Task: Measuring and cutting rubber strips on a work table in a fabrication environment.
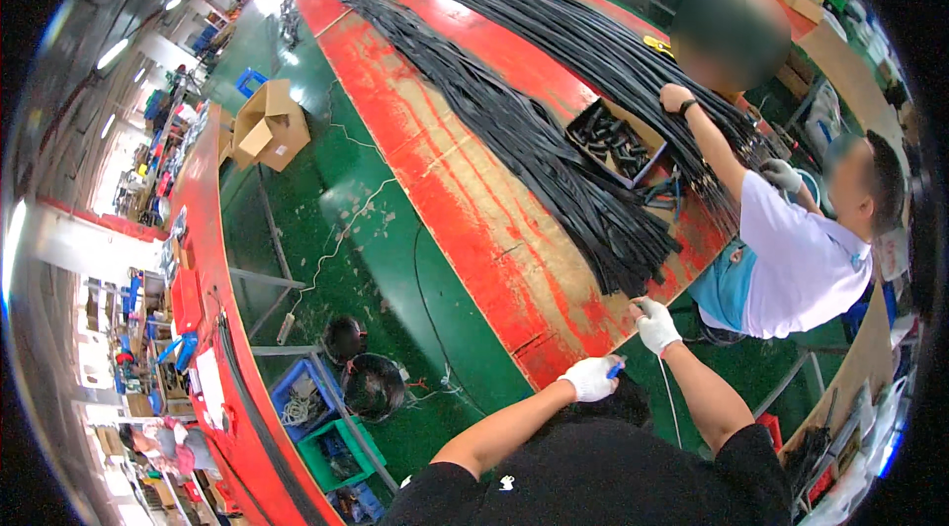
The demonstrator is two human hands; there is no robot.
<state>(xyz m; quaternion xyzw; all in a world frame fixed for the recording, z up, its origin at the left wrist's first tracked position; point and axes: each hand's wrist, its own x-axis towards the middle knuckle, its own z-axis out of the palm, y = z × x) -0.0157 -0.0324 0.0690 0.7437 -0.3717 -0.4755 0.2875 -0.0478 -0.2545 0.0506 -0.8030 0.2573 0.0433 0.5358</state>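
A: Where's the white cord (672,397)?
B: Hanging below the R hand (655,325), that grip pinched on its upper part; long axis runs down, back toward the body.
A: L hand (593,378)?
B: Lower, to the left, by the table's (474,200) near end; grip clamped on a small blue item (617,369) (exact kind? can't tell).
A: What's closest?
B: Black tubing (583,200): loose ends just ahead of the R hand, the nearer one; length runs up-left along the table. Co-worker's hand (677,97) is at the 2nd bundle (554,22), past the parts box (647,135).
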